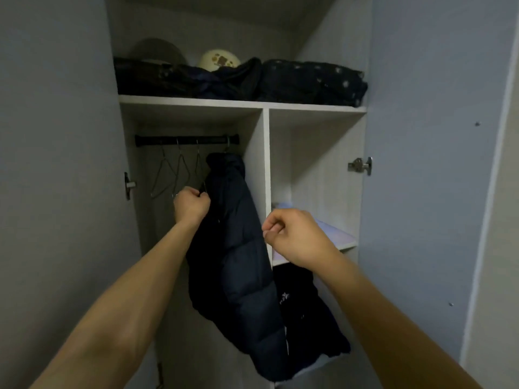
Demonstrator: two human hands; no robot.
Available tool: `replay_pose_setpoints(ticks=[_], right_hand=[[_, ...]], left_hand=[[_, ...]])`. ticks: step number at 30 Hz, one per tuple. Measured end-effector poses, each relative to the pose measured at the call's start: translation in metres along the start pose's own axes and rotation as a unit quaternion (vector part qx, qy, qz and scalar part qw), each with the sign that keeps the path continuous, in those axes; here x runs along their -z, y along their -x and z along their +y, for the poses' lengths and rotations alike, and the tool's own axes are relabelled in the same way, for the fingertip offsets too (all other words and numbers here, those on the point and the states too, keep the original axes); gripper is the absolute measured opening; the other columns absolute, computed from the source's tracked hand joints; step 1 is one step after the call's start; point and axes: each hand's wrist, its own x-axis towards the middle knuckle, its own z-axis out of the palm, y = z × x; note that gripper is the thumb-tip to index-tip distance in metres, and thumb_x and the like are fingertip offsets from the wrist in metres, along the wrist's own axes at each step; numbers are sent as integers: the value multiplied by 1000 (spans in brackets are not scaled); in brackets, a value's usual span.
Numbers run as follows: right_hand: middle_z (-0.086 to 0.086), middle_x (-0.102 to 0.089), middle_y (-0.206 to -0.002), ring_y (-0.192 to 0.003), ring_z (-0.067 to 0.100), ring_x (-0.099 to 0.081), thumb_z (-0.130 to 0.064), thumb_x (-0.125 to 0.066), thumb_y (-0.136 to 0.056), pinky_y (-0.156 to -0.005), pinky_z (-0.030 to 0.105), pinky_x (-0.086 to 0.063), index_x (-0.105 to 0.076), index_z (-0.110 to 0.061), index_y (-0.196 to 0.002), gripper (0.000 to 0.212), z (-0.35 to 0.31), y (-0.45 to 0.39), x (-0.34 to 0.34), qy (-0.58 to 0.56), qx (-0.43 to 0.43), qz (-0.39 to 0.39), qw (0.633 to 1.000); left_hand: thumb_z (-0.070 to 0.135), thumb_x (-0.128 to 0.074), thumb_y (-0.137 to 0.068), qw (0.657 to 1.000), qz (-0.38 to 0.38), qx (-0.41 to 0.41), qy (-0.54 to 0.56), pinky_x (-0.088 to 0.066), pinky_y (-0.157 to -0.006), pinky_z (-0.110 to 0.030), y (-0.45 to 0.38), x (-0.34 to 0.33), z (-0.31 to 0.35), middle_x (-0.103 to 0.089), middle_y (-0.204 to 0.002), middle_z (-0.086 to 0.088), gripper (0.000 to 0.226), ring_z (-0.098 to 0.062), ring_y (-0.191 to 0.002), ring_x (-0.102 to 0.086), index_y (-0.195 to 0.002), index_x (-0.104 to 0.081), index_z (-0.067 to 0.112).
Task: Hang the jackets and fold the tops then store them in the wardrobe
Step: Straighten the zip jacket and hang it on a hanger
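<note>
- Head view: a tall pale open wardrobe [320, 153] is seen, with folded dark clothes [311, 82] stacked on its top shelf.
- A dark navy puffer jacket [241, 248] is hung from the black rail [185, 140], beside bare wire hangers [165, 175].
- The jacket's edge is gripped by the curled fingers of the left hand [192, 204].
- The right hand [292, 234] is curled by the jacket's other edge; whether fabric is pinched cannot be told.

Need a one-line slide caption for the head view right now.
Left hand grips the dark puffer jacket hanging from the wardrobe rail; right hand curled beside it.
</note>
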Motion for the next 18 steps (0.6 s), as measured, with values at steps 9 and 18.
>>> replay_pose_setpoints(ticks=[9,18], right_hand=[[10,-70,-80,-78,16,-65,-9,-60,-89,-69,18,-52,-70,-14,-87,12,25,-86,-37,-3,-9,-11,1000],[10,-71,-78,-69,10,-63,-7,-60,-86,-64,11,-48,-71,-14,-81,14,50,-109,-41,-6,-25,5,1000]], left_hand=[[44,-66,-88,991,-84,51,-95,-53,-71,-32,-108,-64,-16,-65,-112,-16,55,-33,-97,-64,-116,-62,-4],[25,-62,-92,993,-75,45,74,-52,-82,-32,-137,-95,-9,-61,-111,-10,34,-26,-98,-61,-118,-51,7]])
